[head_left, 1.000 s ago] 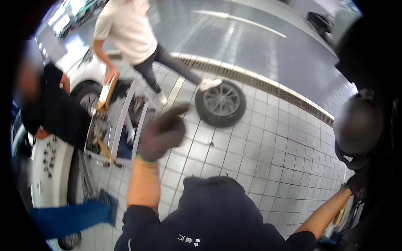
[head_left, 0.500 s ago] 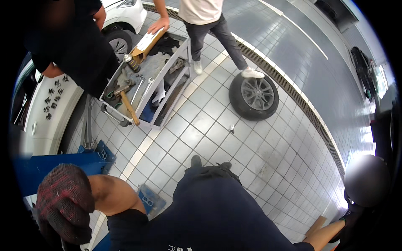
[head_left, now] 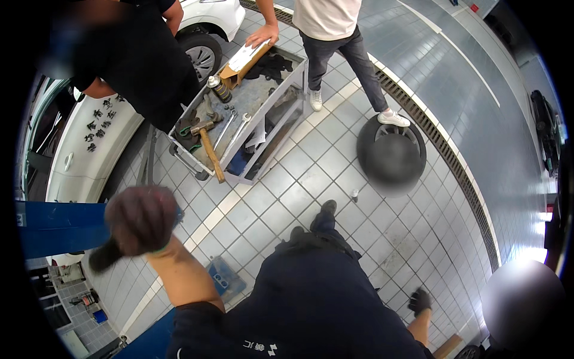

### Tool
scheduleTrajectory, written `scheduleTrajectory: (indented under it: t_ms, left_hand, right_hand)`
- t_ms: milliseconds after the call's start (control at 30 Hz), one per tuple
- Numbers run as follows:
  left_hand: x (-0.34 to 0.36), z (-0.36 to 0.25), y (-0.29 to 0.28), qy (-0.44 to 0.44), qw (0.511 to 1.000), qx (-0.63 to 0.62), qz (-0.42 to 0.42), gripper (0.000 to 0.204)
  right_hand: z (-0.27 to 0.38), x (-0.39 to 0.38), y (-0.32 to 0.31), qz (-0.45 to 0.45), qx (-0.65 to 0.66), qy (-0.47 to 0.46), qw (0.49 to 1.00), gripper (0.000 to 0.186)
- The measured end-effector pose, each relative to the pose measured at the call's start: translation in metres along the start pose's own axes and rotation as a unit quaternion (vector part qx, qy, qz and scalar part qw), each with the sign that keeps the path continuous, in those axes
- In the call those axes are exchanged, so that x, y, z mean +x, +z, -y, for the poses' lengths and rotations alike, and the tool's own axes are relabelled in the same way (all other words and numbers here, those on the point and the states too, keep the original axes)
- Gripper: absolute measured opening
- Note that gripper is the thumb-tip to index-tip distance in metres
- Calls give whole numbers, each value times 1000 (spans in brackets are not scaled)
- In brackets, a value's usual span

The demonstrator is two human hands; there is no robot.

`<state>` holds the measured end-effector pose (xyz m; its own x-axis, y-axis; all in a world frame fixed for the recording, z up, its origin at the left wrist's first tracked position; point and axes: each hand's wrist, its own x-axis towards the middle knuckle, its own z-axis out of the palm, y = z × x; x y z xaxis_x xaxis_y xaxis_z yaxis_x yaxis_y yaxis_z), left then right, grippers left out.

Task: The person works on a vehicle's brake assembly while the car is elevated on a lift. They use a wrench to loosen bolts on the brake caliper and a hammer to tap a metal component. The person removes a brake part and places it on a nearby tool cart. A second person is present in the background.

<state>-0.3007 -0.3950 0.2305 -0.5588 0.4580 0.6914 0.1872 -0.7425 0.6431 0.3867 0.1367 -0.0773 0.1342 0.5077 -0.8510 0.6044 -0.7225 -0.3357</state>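
Note:
My left hand (head_left: 143,218), in a dark knitted glove, is raised at the left, near the blue lift arm (head_left: 66,224). Its fingers are curled round a dark, blunt-ended thing (head_left: 106,256) that sticks out below; motion blur hides what kind it is. Low at the right hangs my right hand (head_left: 420,303), also gloved, over the tiled floor. Its fingers look loosely apart, with nothing seen in them. Ahead of me is a grey tool cart (head_left: 263,163). On its top lie a hammer (head_left: 211,152), a spray can (head_left: 219,88), spanners (head_left: 240,130) and a cardboard box (head_left: 239,70).
A person in a light shirt (head_left: 327,18) rests a hand on the box and a foot on a wheel (head_left: 365,146) lying flat. Another in black (head_left: 137,66) stands beside the cart, near white cars (head_left: 89,152). A small container (head_left: 354,195) stands on the floor.
My left hand has risen and moved right, and its dark thing now shows. My right hand has come into sight. The cart and wheel sit further right in the view; one foot has stepped forward.

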Motion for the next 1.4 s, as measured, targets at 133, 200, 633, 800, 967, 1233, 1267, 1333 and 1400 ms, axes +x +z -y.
scheduleTrajectory:
  t_ms: [133,200,633,800,967,1233,1267,1333,1400]
  left_hand:
    - [16,4,-46,-121,989,77,32,22]
    - [12,47,-53,-199,917,202,-281,28]
    - [-163,213,-138,-603,580,494,-236,51]
    - [-141,220,-213,-611,449,635,-149,53]
    - [-81,237,-281,-651,427,618,-108,41]
    - [-87,299,-355,-705,341,621,49,29]
    - [-88,302,-356,-698,345,625,52,29]
    - [-87,306,-357,-682,353,638,56,29]
    - [-85,305,-356,-629,410,654,94,28]
  right_hand:
    - [64,15,137,79,-143,-29,986,33]
    - [104,67,157,115,-211,-100,965,29]
    - [358,12,286,122,-275,-261,917,41]
    - [364,12,343,83,-431,-304,846,43]
    - [326,-80,403,113,-352,-212,905,37]
    - [309,-141,485,111,-455,-269,842,46]
    - [310,-149,489,108,-449,-268,845,46]
    - [306,-148,487,98,-447,-252,853,47]
    - [303,-146,483,90,-458,-228,854,49]
